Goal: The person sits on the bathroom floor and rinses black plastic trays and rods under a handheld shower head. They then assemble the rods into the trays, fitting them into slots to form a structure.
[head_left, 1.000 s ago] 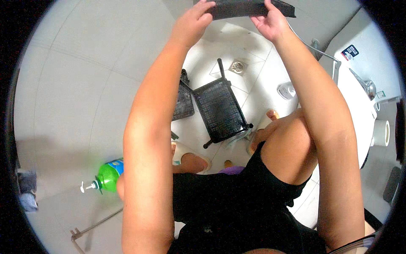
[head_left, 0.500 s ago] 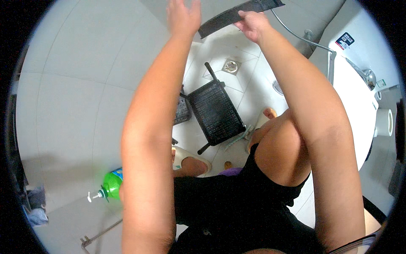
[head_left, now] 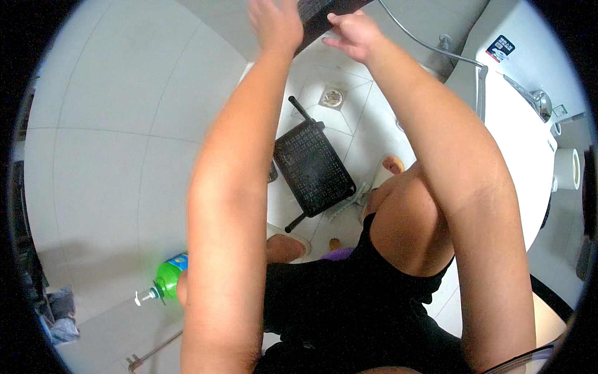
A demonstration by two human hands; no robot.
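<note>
At the top edge, my right hand (head_left: 355, 36) is on a long, flat dark strip (head_left: 316, 17). Its thumb lies over the strip's face and a finger stretches along the lower edge. My left hand (head_left: 277, 28) is raised at the strip's left end, slightly blurred, with its fingertips cut off by the frame, so its grip is hidden. Both arms reach up and away from me. Below them, a black rectangular rack-like piece with a perforated surface and stubby legs (head_left: 314, 168) lies on the tiled floor. A second dark piece (head_left: 273, 172) is mostly hidden behind my left forearm.
A round floor drain (head_left: 333, 98) sits beyond the black piece. White washing-machine-like casing (head_left: 498, 156) stands on the right, with a grey hose (head_left: 430, 48) above it. A green pump bottle (head_left: 169, 278) is at the left, beside a tiled wall (head_left: 99, 187). My feet are near the black piece.
The dark strip has shifted up and tilted more steeply, partly leaving the frame. My right hand has moved left, closer to my left hand. The view has shifted slightly.
</note>
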